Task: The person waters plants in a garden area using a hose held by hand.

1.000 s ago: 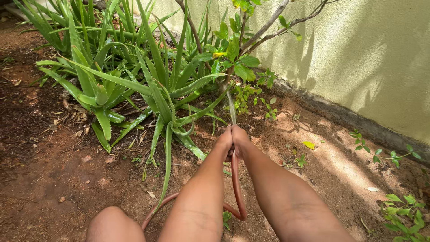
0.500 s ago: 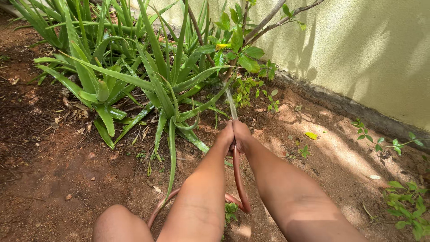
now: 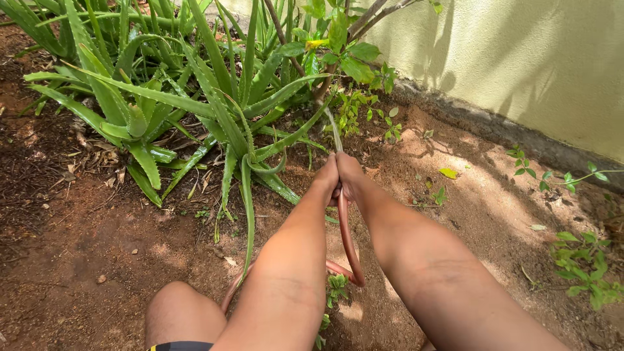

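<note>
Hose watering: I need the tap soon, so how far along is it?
Done: cannot tell; no soil looks plainly wet. In hand: left hand and right hand grip the hose end together, its water stream aimed at the small tree base beside the aloe plants. Left: the small weeds by the wall sit in dry-looking soil.

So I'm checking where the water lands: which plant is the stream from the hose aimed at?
The leafy shrub with thin woody stems by the wall. Water from the hose in both hands arcs to its base, right of the spiky aloes.
</note>
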